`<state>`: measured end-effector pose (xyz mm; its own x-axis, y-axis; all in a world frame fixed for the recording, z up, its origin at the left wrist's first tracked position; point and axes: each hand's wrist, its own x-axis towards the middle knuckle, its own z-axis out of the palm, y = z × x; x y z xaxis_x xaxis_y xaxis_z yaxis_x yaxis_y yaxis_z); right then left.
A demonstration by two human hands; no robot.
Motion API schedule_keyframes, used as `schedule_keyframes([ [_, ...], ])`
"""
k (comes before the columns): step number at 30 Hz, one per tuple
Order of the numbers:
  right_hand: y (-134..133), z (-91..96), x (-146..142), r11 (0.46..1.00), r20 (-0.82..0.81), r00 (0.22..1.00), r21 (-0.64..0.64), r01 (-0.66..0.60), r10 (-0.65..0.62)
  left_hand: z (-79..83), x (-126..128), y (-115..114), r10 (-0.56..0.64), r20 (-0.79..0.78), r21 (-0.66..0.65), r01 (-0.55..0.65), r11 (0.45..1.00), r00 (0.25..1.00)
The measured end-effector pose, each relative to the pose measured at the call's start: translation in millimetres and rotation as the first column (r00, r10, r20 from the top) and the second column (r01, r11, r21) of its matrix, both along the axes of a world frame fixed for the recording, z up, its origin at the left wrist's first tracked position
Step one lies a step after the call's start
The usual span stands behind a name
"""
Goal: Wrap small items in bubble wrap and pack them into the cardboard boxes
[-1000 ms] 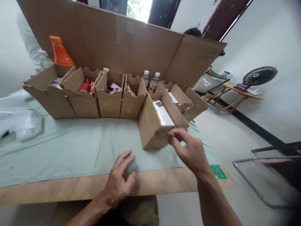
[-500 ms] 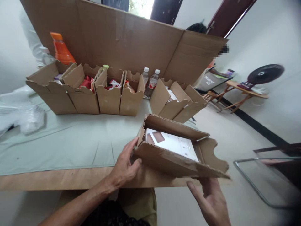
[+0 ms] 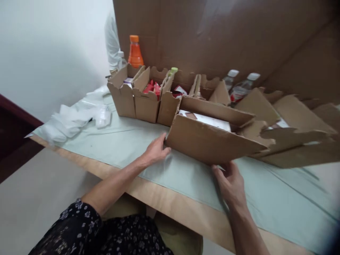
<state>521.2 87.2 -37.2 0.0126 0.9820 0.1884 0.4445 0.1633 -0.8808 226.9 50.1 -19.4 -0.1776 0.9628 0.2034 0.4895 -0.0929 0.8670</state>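
Between my two hands, a long open-topped cardboard box [image 3: 212,140] is raised off the table at its right end. Inside it lies a white carton [image 3: 209,121] with brown squares. My left hand [image 3: 156,150] grips the lower left end of the box, thumb in front. My right hand [image 3: 231,180] holds the bottom edge near the right end, fingers hidden underneath. Behind it stands a row of similar cardboard boxes [image 3: 146,106], one with red packets [image 3: 152,88] in it. More cardboard boxes [image 3: 297,145] stand at the right, partly covered by the held one.
A tall cardboard panel [image 3: 202,39] rises behind the boxes. An orange bottle [image 3: 135,53] and clear bottles [image 3: 245,86] stand behind the row. Crumpled plastic wrap [image 3: 71,120] lies on the left of the green cloth [image 3: 124,141]. The wooden table edge [image 3: 159,194] is nearest me.
My view has turned to the left. Both hands have carried the cardboard box away from the table's front edge, toward the row of boxes.
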Motion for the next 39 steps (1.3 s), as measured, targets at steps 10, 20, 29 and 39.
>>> schedule_keyframes([
  [10, -7.0, -13.2, 7.6, 0.993, 0.116, 0.989, -0.064, 0.100, -0.092, 13.6, -145.6, -86.2, 0.472, -0.446, 0.032, -0.513, 0.858, 0.760],
  [20, -3.8, -8.2, 4.3, 0.993, 0.167, 0.983, -0.068, 0.094, -0.081, 18.3, -222.7, -49.1, 0.698, -0.476, -0.003, -0.794, 0.607, 0.535],
  [29, -82.0, 18.6, 9.3, 0.971, 0.089, 0.974, -0.103, 0.216, -0.207, 7.0, -108.4, -124.8, 0.627, -0.327, 0.313, -0.545, 0.778, 0.707],
  [39, -122.6, 9.4, -95.0, 0.954, 0.163, 0.965, 0.186, -0.235, 0.206, -5.0, 17.1, -134.4, 0.080, -0.335, 0.465, 0.091, 0.881, 0.939],
])
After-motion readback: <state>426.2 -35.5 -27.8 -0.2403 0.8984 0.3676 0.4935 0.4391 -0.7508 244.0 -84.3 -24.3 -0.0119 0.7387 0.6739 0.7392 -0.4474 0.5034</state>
